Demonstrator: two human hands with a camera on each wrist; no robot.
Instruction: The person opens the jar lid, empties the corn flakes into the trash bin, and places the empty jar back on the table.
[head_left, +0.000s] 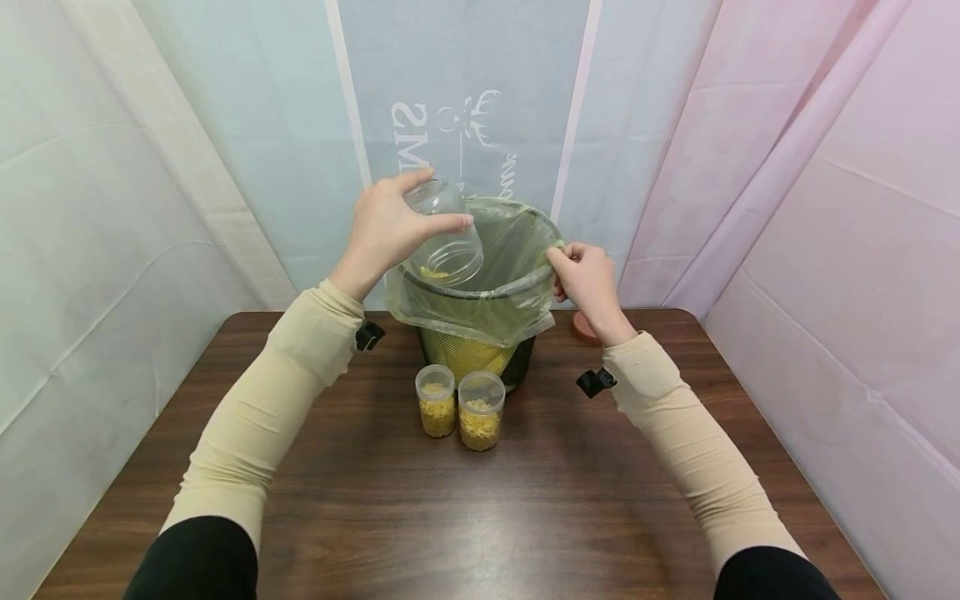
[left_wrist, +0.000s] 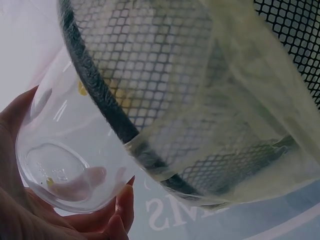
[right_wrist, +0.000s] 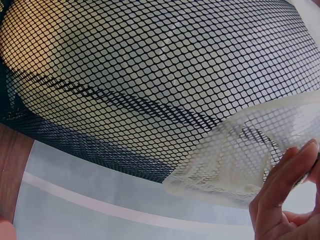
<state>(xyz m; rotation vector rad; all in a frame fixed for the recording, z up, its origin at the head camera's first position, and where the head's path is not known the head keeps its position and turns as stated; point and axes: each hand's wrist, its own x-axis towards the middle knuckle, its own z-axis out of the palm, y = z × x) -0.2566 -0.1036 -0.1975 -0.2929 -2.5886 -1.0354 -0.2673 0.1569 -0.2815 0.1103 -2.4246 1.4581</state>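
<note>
My left hand grips a clear plastic jar, tilted mouth-down over the near left rim of a black mesh trash bin. A few yellow bits lie near the jar's mouth. In the left wrist view, another small yellow speck clings close to the jar's base. Lining the bin is a pale green, see-through bag, folded over the rim. On the bin's right side, my right hand pinches the bag and rim edge between thumb and fingers; the right wrist view shows those fingers at the bag's folded edge.
Two clear jars, one on the left and one on the right, stand upright before the bin, partly filled with yellow flakes. A reddish round lid lies behind my right wrist. The brown wooden table is enclosed by pale curtains.
</note>
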